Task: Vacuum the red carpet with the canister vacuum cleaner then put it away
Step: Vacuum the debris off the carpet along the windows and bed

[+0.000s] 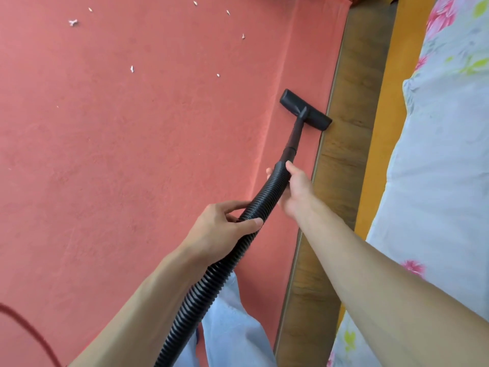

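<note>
Below, ribbed hose [267, 193], flat nozzle [291, 102], carpet [132, 154]

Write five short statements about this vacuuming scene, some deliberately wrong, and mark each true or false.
1. Both the left hand and the right hand grip the black ribbed hose. True.
2. The floor nozzle rests in the middle of the red carpet. False: it is at the carpet's right edge, beside the wooden floor strip.
3. White scraps lie on the carpet beyond the nozzle. True.
4. The left hand holds the hose nearer the nozzle than the right hand. False: the right hand is nearer.
5. The bedsheet is plain. False: it has a flower print.
</note>
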`<state>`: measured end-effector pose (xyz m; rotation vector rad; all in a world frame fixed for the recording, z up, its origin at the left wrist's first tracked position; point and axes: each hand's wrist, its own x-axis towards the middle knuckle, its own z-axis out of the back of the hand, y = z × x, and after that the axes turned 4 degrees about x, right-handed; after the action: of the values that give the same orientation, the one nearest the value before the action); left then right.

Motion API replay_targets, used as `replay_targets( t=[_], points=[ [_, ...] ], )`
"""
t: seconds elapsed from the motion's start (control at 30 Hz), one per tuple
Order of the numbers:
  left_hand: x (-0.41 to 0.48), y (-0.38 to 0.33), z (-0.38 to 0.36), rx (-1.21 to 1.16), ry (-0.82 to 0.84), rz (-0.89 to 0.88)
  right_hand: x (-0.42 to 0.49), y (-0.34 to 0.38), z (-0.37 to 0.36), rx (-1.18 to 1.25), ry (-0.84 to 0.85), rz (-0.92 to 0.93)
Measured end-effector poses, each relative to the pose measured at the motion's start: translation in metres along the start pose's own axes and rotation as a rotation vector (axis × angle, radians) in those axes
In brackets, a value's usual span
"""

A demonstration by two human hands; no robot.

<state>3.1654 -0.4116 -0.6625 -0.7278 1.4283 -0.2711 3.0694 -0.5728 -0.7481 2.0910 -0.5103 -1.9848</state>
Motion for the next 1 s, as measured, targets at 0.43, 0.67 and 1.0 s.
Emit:
replay_targets(
  t=[0.43,0.67,1.0],
  points=[
    [0.026,0.016,-0.027,0.036,-0.110,0.016,0.037,0.002,0.014,-0.276,-0.057,0.043],
    [-0.017,0.047,-0.025,-0.142,-0.061,0.092,0.004,-0.043,0.034,-0.271,-0.027,-0.043],
    [-0.146,0.048,-0.052,-0.299,-0.109,0.027,-0.108,-0.061,0.065,-0.252,0.133,-0.091]
  ],
)
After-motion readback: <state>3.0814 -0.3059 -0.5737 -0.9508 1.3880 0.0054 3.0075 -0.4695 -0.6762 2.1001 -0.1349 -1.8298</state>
